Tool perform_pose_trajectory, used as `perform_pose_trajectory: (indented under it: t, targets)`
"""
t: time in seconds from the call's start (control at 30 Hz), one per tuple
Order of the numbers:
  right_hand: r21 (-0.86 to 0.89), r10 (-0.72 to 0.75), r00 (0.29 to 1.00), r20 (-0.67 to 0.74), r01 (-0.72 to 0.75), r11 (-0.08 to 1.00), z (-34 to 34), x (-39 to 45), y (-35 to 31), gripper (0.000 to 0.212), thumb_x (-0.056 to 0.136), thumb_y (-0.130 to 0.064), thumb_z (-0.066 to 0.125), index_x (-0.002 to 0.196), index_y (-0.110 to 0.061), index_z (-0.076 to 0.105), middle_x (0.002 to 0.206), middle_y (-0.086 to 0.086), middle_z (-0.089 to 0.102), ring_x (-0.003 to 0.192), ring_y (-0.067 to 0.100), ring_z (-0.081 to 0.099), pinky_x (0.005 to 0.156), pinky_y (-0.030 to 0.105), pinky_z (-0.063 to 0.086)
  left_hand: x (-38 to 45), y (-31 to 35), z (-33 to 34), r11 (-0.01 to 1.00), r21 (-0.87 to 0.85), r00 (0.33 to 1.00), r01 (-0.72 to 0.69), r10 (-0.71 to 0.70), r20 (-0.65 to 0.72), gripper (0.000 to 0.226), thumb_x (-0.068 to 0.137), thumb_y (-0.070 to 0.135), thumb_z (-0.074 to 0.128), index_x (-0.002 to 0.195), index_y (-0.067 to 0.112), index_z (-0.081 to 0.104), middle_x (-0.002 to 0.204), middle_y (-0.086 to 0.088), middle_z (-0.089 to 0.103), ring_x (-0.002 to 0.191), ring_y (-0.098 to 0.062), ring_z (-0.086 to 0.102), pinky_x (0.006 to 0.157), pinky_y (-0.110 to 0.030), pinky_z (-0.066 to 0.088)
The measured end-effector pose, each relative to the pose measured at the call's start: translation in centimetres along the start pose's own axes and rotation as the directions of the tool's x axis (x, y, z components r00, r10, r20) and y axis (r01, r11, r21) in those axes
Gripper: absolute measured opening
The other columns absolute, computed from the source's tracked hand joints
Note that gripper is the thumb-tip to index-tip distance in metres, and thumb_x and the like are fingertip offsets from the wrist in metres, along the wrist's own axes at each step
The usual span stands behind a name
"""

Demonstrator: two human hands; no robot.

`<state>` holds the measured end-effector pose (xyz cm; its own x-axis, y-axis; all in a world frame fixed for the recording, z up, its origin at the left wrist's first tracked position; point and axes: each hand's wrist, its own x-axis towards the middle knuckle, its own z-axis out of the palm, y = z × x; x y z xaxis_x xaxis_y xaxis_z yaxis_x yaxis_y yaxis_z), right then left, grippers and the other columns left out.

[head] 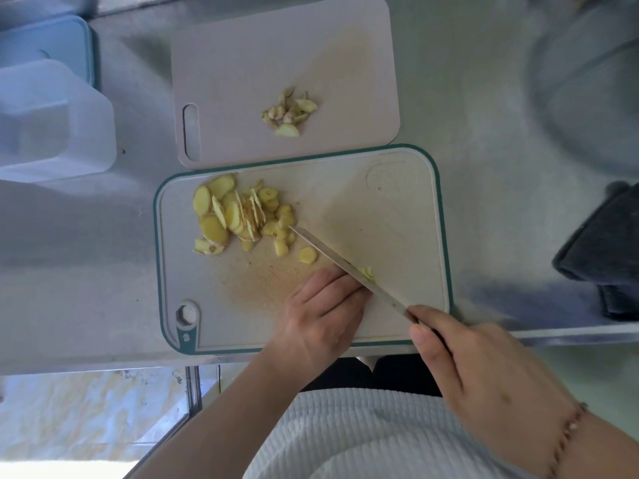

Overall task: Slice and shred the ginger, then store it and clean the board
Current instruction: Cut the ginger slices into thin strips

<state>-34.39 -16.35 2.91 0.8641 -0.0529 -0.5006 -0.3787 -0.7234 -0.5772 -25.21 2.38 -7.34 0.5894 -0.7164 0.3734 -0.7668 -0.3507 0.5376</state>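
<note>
A pile of yellow ginger slices (238, 216) lies on the left part of the teal-rimmed cutting board (397, 216). My right hand (484, 378) grips the handle of a knife (345, 264), whose blade slants up-left with its tip at the pile. A small ginger piece (367, 272) sits against the blade's right side. My left hand (321, 316) rests on the board with curled fingertips against the blade, right beside that piece. One loose slice (307, 255) lies just left of the blade.
A second, pale cutting board (242, 63) lies behind, with ginger trimmings (288, 112) on it. Translucent plastic containers (52, 115) stand at the left on the steel counter. A dark cloth (608, 250) lies at the right edge. The counter's front edge runs just below the board.
</note>
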Motion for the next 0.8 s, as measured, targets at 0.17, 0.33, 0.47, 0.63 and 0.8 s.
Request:
perform_pose_trajectory:
  t: [0.17,0.33,0.47,0.63,0.8]
  targets:
    - [-0.007,-0.013,1.000,0.016,0.013,1.000,0.1,1.5,-0.2,0.065,0.086,-0.060,-0.002,0.110,-0.034,0.052,0.058,-0.008,0.056,0.057,0.009,0.057,0.048,0.018,0.040,0.3,0.0,0.0,1.000,-0.021,1.000,0.006,-0.005,0.014,0.011,0.091,-0.002,0.068,0.098,-0.002,0.076,0.104,-0.013,0.073,0.103,-0.030,0.069,0.089,-0.040,0.056]
    - [-0.044,-0.037,0.999,-0.013,0.037,0.998,0.4,2.3,-0.3,0.064,0.084,-0.060,-0.001,0.111,-0.034,0.051,0.058,-0.007,0.056,0.056,0.011,0.056,0.048,0.019,0.037,0.5,-0.4,-0.1,0.999,-0.035,1.000,0.001,0.000,0.025,0.009,0.090,-0.001,0.072,0.097,-0.002,0.077,0.101,-0.012,0.073,0.100,-0.030,0.069,0.087,-0.040,0.056]
    - [0.027,0.008,1.000,-0.003,-0.007,1.000,0.1,0.4,-0.3,0.059,0.087,-0.061,0.005,0.111,-0.035,0.053,0.057,-0.006,0.058,0.057,0.011,0.058,0.051,0.021,0.045,0.6,-0.4,-0.1,1.000,-0.020,1.000,-0.008,0.008,0.008,0.009,0.085,-0.005,0.076,0.093,-0.001,0.077,0.096,-0.012,0.073,0.094,-0.030,0.070,0.083,-0.040,0.057]
    - [0.018,0.002,1.000,0.003,-0.002,1.000,-0.1,0.2,0.0,0.058,0.088,-0.061,0.007,0.110,-0.034,0.053,0.059,-0.005,0.060,0.058,0.012,0.058,0.056,0.027,0.048,0.5,-0.5,-0.2,1.000,-0.025,1.000,-0.014,0.013,-0.019,0.010,0.083,-0.007,0.077,0.091,-0.001,0.078,0.095,-0.012,0.074,0.095,-0.029,0.070,0.081,-0.040,0.057]
    - [0.032,0.004,0.999,0.035,-0.005,0.999,0.1,1.2,-0.3,0.064,0.085,-0.061,0.001,0.106,-0.032,0.053,0.059,-0.007,0.058,0.059,0.010,0.057,0.055,0.023,0.044,0.5,-0.5,-0.1,0.999,-0.036,1.000,-0.011,0.011,-0.005,0.008,0.085,-0.006,0.075,0.092,-0.001,0.077,0.097,-0.011,0.074,0.096,-0.028,0.071,0.083,-0.037,0.057]
